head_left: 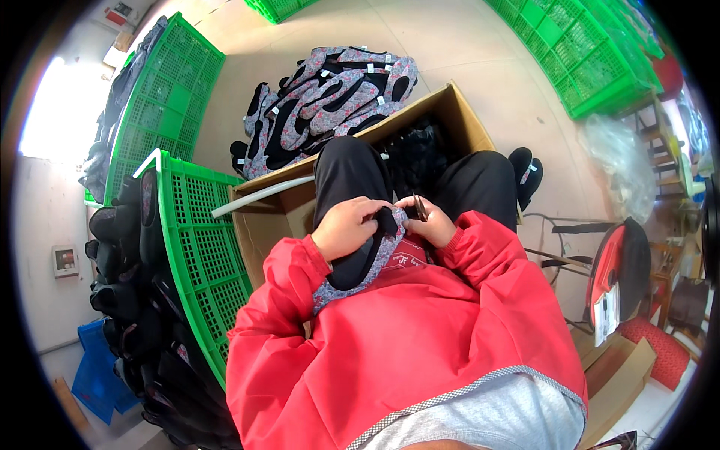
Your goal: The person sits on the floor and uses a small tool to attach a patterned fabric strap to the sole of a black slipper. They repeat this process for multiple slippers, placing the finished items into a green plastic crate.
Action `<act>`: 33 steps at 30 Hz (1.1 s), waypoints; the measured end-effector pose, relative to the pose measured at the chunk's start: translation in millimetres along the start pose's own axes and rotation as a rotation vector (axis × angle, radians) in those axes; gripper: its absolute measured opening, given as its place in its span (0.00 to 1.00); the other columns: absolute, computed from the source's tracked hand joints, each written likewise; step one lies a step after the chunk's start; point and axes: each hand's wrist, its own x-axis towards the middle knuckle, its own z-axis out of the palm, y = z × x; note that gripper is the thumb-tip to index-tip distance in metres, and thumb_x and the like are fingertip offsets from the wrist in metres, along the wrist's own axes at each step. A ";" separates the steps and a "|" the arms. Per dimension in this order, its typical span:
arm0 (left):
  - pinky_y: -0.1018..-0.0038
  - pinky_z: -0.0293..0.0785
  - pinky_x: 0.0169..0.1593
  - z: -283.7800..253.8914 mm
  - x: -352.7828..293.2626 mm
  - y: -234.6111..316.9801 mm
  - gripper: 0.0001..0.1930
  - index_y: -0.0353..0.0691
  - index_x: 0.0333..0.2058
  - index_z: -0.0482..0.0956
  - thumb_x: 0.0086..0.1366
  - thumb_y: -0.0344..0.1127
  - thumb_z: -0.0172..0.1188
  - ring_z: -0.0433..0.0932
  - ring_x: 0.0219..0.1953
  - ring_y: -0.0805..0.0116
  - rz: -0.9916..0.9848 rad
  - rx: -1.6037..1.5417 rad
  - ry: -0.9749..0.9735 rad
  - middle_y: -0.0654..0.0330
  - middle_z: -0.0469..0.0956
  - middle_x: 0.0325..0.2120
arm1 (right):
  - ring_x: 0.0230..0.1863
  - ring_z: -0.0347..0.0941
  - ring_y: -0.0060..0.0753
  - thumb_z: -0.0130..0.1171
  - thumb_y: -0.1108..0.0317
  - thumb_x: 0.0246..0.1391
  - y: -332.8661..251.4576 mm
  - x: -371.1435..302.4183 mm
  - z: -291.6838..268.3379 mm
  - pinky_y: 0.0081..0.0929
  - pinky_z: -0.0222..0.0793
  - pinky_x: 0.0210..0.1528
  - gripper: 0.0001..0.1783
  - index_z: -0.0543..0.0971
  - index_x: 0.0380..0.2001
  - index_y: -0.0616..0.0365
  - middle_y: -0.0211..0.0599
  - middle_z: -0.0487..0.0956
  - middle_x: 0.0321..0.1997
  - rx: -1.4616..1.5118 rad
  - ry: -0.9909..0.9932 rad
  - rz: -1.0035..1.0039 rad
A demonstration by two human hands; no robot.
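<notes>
Over my lap lies a cloth slipper (352,274), black inside with a grey, pink-flecked floral edge. My left hand (346,229) is closed on its upper end, fingers pinching the black part. Close beside it, my right hand (430,223) is closed around small dark thread snips (420,207), their points sticking up past the fingers. Its fingertips also touch the slipper's floral edge. Whether a thread is between the fingertips is too small to tell.
An open cardboard box (472,120) with black items stands at my knees. Beyond it lies a heap of floral slippers (330,97). Green crates (214,255) stand at left, with black slippers (120,300) beside them. Another green crate (577,60) and a clear plastic bag (619,161) are at right.
</notes>
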 end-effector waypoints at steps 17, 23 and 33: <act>0.84 0.62 0.24 17.6 32.2 -22.1 0.05 0.36 0.35 0.81 0.64 0.31 0.63 0.68 0.21 0.84 -0.391 -0.555 -0.110 0.70 0.75 0.23 | 0.40 0.69 0.14 0.62 0.79 0.50 7.5 3.8 -3.6 0.16 0.67 0.47 0.22 0.75 0.51 0.57 0.24 0.75 0.40 -0.088 0.008 -0.095; 0.85 0.62 0.26 21.6 24.5 -8.1 0.05 0.37 0.32 0.81 0.64 0.33 0.62 0.67 0.23 0.85 -0.526 -0.646 -0.007 0.72 0.73 0.22 | 0.40 0.70 0.16 0.63 0.75 0.53 -27.5 -4.5 -1.1 0.16 0.66 0.45 0.21 0.76 0.51 0.58 0.25 0.76 0.41 0.030 -0.002 -0.116; 0.85 0.62 0.26 21.3 27.3 -4.3 0.06 0.38 0.32 0.81 0.65 0.34 0.61 0.65 0.22 0.84 -0.613 -0.651 0.028 0.72 0.73 0.22 | 0.15 0.59 0.12 0.61 0.71 0.58 -23.3 12.5 -13.2 0.14 0.50 0.16 0.06 0.78 0.40 0.55 0.31 0.79 0.26 0.274 0.193 -0.079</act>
